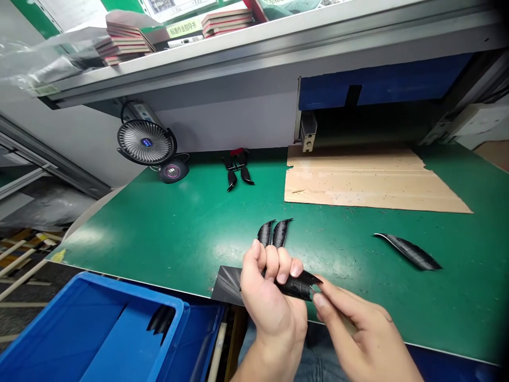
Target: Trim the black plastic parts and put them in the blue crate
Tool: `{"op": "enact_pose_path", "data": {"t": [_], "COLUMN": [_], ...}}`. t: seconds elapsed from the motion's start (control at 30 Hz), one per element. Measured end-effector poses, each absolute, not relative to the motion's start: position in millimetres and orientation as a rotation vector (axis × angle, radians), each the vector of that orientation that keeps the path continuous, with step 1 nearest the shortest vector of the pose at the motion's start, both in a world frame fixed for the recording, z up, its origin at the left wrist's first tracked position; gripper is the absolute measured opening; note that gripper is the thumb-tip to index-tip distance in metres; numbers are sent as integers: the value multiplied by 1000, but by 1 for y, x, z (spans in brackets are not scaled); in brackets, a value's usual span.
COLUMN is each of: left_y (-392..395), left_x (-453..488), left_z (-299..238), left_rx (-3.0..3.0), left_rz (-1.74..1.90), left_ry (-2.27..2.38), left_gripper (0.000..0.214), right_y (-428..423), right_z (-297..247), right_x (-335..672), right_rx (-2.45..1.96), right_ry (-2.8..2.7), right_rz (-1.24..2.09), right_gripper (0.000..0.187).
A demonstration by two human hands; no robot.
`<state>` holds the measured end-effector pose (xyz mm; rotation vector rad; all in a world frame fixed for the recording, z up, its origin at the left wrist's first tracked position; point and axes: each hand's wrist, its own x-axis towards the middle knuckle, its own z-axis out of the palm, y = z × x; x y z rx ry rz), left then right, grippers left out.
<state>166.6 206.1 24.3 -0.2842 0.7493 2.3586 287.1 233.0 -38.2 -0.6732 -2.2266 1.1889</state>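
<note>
My left hand [270, 289] is curled into a fist around a curved black plastic strip [296, 286] near the front edge of the green table [178, 233]. The strip's pointed tip sticks out to the right. My right hand [353, 323] pinches that tip between thumb and forefinger. Just beyond my left knuckles, two more black curved pieces [274, 232] lie side by side on the mat. A dark grey flat sheet [227, 284] lies at the table edge under my left hand.
A long black strip [409, 251] lies to the right. A cardboard sheet [369, 180] covers the back right. Black pliers with red handles [237, 168] and a small fan [146, 143] sit at the back. A blue bin [99, 329] holding black pieces stands low left.
</note>
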Motion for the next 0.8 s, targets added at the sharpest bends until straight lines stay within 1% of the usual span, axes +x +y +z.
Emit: {"op": "enact_pose_path", "data": {"t": [0.1, 0.27, 0.33, 0.4, 0.53, 0.6, 0.67, 0.8], "left_y": [208, 212, 214, 216, 219, 219, 220, 227], "left_x": [169, 172, 172, 171, 168, 166, 165, 170], "left_z": [22, 19, 17, 14, 10, 9, 9, 2], "left_rx": [-297, -316, -323, -345, -399, -424, -438, -407], "left_rz": [2362, 2368, 2363, 2356, 2325, 2311, 2302, 2244], "left_ry": [776, 803, 801, 802, 788, 770, 752, 738], "left_gripper": [42, 40, 41, 41, 39, 38, 37, 36], "right_y": [233, 234, 234, 232, 229, 228, 228, 230], "right_z": [-39, -39, -41, -45, -56, -58, -58, -49], "right_x": [287, 289, 290, 291, 293, 294, 293, 291], "right_rx": [-684, -740, -742, -730, -667, -644, -668, -926], "right_ry": [-2212, -2198, -2213, -2247, -2265, -2206, -2084, -1837], "right_rz": [1055, 1063, 1014, 829, 242, 149, 275, 784], "right_gripper": [29, 25, 25, 27, 35, 40, 37, 16]}}
